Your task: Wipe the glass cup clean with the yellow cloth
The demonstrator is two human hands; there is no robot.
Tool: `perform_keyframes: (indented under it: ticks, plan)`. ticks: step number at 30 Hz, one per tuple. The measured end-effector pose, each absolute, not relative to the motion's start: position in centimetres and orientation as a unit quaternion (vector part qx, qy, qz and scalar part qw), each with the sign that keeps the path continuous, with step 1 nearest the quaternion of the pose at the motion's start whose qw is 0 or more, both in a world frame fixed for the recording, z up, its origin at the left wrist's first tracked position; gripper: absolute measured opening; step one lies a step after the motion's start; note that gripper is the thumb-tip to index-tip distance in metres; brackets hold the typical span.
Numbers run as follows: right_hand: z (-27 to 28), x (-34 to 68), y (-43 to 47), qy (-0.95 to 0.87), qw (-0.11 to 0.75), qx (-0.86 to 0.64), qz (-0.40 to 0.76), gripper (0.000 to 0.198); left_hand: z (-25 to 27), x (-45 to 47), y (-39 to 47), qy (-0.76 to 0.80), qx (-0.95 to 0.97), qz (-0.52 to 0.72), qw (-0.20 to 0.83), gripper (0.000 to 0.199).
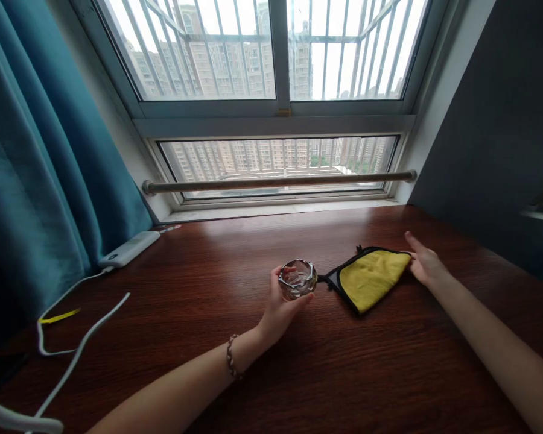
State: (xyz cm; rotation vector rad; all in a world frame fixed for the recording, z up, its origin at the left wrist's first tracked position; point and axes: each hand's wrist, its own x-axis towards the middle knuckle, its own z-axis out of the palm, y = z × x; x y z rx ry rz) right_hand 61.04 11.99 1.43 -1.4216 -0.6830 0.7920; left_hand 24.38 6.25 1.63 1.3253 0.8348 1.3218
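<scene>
My left hand (278,310) grips a small clear glass cup (297,279), held just above the dark wooden tabletop (235,265) near the middle. Right beside the glass lies a yellow cloth with black trim (371,277), folded into a wedge. My right hand (423,262) rests at the cloth's far right corner, fingertips touching its edge, fingers loosely apart. A beaded bracelet sits on my left wrist.
A white power bank (129,248) lies at the back left with white cables (79,346) trailing toward the front left. A teal curtain (40,181) hangs at the left. A window with a metal rail (276,181) runs along the back; a dark wall panel (502,132) stands at the right.
</scene>
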Motion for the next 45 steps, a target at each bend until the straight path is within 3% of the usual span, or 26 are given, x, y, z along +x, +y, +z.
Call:
perform_keyframes:
  ticks: [5, 10, 12, 15, 17, 19, 24, 29, 32, 36, 40, 45]
  plan:
    - [0.2, 62.1, 11.2, -0.273, 0.634, -0.642, 0.333, 0.054, 1.7, 24.5, 6.2, 0.351, 0.543, 0.556, 0.522, 0.066]
    - [3.3, 57.0, 9.4, -0.422, 0.617, -0.597, 0.291, 0.048, 1.9, 24.6, 6.1, 0.359, 0.533, 0.567, 0.515, 0.066]
    - [4.2, 53.4, 7.7, -0.508, 0.564, -0.581, 0.295, 0.044, 1.9, 24.5, 6.0, 0.361, 0.53, 0.57, 0.514, 0.066]
    - [4.5, 48.5, 4.9, -0.665, 0.418, -0.556, 0.273, 0.03, 1.9, 24.5, 6.1, 0.365, 0.525, 0.573, 0.513, 0.065]
    - [4.7, 46.7, 3.8, -0.763, 0.257, -0.555, 0.207, 0.034, 1.8, 24.5, 6.2, 0.368, 0.523, 0.573, 0.512, 0.066]
    - [5.2, 46.1, 3.7, -0.773, 0.212, -0.58, 0.147, 0.033, 1.7, 24.5, 6.3, 0.37, 0.522, 0.573, 0.512, 0.066]
    - [4.3, 48.0, 7.1, -0.745, 0.26, -0.614, -0.002, 0.048, 1.4, 24.5, 6.4, 0.375, 0.521, 0.572, 0.51, 0.067]
    - [-0.4, 49.5, 9.3, -0.805, 0.148, -0.575, 0.007, 0.073, 1.6, 24.5, 6.3, 0.374, 0.521, 0.571, 0.513, 0.067]
    - [-0.2, 49.3, 8.6, -0.812, 0.129, -0.57, -0.001, 0.074, 1.8, 24.6, 6.2, 0.374, 0.519, 0.571, 0.515, 0.066]
    - [2.6, 47.8, 5.6, -0.826, 0.172, -0.535, -0.046, 0.068, 1.8, 24.6, 6.2, 0.373, 0.516, 0.571, 0.518, 0.067]
    - [3.8, 46.9, 3.4, -0.788, 0.181, -0.587, 0.048, 0.028, 1.7, 24.6, 6.2, 0.366, 0.521, 0.565, 0.525, 0.067]
    - [4.7, 49.4, 4.8, -0.652, 0.319, -0.638, 0.256, 0.03, 1.5, 24.6, 6.3, 0.363, 0.527, 0.563, 0.523, 0.066]
